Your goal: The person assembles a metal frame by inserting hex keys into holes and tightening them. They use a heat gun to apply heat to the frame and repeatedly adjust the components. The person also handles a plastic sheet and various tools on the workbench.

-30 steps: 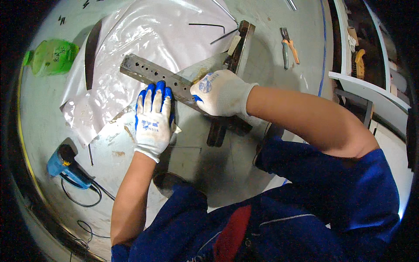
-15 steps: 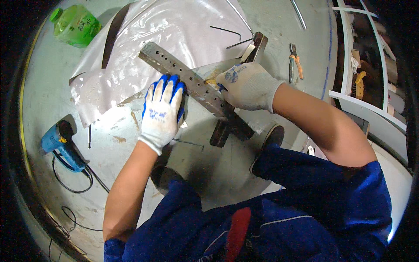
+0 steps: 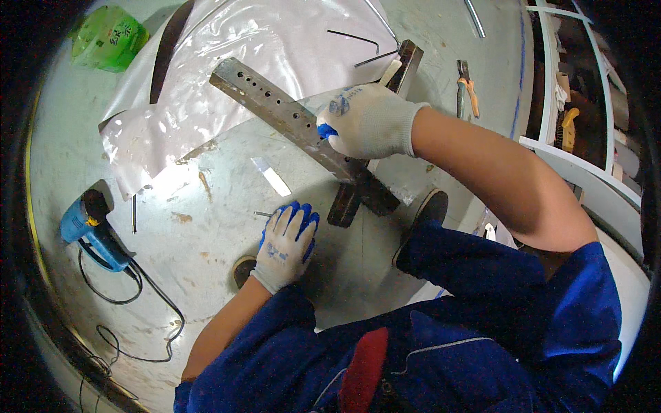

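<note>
My right hand point(image 3: 368, 122), in a white knit glove with blue coating, is closed beside the upper edge of a drilled metal bar point(image 3: 272, 111). What its fingers hold is hidden. The bar slants across two dark supports; the near support block point(image 3: 342, 205) shows under its lower right end. My left hand point(image 3: 288, 242), gloved the same way, is low near my left shoe with its fingers stretched out. It covers most of a thin metal rod point(image 3: 262, 213), whose end pokes out beside the fingers. A pale flat strip point(image 3: 272, 177) lies between that hand and the bar.
Two hex keys point(image 3: 358, 39) lie beyond the far support point(image 3: 407, 60) on a shiny pale sheet point(image 3: 255, 34). Orange-handled pliers point(image 3: 466, 89) are at the right, before a shelf point(image 3: 585, 144). A blue heat gun point(image 3: 96, 230) with its cord and a green jug point(image 3: 109, 40) are left.
My left hand has come off the bar and moved down toward me, over the thin rod, uncovering the pale strip. My right hand has shifted slightly left and up along the bar.
</note>
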The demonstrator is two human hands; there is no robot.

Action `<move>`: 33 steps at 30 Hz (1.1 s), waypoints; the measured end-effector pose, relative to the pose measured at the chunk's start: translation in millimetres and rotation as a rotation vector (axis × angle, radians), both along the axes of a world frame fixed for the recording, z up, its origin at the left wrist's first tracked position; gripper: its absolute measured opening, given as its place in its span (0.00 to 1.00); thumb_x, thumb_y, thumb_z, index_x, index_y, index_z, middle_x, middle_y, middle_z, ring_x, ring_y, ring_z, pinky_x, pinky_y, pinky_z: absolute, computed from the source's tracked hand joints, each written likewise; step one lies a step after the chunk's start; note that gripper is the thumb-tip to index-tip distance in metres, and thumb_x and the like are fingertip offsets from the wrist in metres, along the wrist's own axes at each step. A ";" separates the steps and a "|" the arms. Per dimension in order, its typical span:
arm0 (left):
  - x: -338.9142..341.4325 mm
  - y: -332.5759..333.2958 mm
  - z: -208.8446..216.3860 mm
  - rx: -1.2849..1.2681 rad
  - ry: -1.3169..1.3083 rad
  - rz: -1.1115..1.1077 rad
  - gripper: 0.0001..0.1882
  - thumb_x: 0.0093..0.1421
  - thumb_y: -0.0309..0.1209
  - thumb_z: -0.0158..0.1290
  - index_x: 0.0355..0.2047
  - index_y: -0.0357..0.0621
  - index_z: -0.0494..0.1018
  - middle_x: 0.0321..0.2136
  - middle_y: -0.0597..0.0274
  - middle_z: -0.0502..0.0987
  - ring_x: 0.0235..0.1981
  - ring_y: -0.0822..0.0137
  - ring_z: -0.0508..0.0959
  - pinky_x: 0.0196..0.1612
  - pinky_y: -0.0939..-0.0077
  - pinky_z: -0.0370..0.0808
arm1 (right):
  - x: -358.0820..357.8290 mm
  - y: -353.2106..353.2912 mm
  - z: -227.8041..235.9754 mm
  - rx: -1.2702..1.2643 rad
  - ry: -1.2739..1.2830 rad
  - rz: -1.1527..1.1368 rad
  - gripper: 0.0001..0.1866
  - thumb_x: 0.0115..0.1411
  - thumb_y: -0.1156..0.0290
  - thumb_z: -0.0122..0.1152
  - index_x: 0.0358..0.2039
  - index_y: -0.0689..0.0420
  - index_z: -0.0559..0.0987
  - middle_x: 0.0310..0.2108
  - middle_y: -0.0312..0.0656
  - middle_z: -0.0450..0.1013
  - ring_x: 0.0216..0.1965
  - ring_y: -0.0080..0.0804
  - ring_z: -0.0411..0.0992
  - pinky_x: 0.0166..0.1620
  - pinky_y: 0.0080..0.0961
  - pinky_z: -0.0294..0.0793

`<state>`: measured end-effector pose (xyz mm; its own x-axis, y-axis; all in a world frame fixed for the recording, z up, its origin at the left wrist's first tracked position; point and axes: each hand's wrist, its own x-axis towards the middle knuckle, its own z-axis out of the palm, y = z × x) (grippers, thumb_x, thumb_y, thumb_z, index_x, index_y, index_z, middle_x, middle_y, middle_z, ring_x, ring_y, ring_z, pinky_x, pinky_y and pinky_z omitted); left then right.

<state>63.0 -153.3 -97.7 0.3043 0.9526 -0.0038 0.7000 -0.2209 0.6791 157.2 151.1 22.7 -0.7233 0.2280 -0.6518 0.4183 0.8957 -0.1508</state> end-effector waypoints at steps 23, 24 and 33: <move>30.9 95.5 11.0 -0.106 0.071 -0.305 0.37 0.58 0.49 0.61 0.63 0.43 0.69 0.66 0.44 0.66 0.70 0.45 0.59 0.75 0.41 0.49 | -56.2 3.1 -17.9 -0.115 -0.291 0.161 0.14 0.50 0.68 0.66 0.37 0.59 0.85 0.39 0.51 0.82 0.41 0.48 0.82 0.43 0.44 0.82; 32.1 95.0 8.1 -0.112 0.069 -0.306 0.37 0.58 0.49 0.61 0.63 0.43 0.69 0.65 0.44 0.66 0.70 0.45 0.58 0.75 0.41 0.48 | -55.4 0.7 -16.3 -0.105 -0.277 0.133 0.17 0.50 0.68 0.69 0.41 0.60 0.84 0.40 0.51 0.82 0.41 0.49 0.82 0.43 0.43 0.82; 42.3 85.1 8.8 -0.111 0.124 -0.306 0.38 0.59 0.52 0.60 0.63 0.40 0.68 0.63 0.45 0.67 0.69 0.43 0.59 0.76 0.44 0.48 | 13.1 -50.0 -15.2 0.042 -0.139 -0.084 0.13 0.64 0.66 0.52 0.39 0.55 0.83 0.38 0.49 0.83 0.41 0.46 0.83 0.43 0.44 0.82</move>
